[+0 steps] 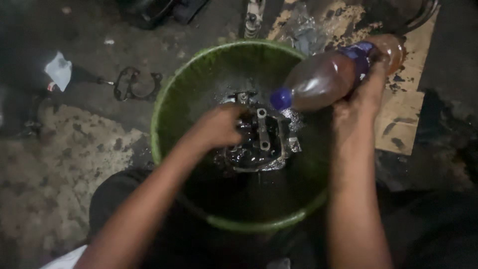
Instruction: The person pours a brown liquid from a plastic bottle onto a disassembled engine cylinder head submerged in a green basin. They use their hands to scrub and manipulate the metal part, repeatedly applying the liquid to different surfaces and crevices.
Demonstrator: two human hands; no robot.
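Seen from above, a person crouches over a round green plastic basin (167,107) that sits on a stained, oily floor (64,164). Inside the basin, near its middle, lies a dark, wet metal engine part (264,144) with a lighter rocker-like arm standing across its top. The left hand (219,127) reaches down into the basin and rests on the left side of the engine part, its fingers curled over the metal and gripping it. The right hand (366,92) is raised over the right rim of the basin and is clenched around the middle of a clear plastic bottle (323,77) partly filled with a brownish-red liquid. The bottle is tipped steeply, its blue cap end (281,98) pointing down and left, just above the engine part, and its base pointing up and right beyond the rim. Whether liquid is leaving the bottle cannot be told. A dark band wraps the bottle beside the right hand. To the right of the basin lies a flattened sheet of stained cardboard (408,109). To the left, on the floor, a thin dark gasket (134,84) lies flat, and farther left sits a crumpled white rag (59,69).
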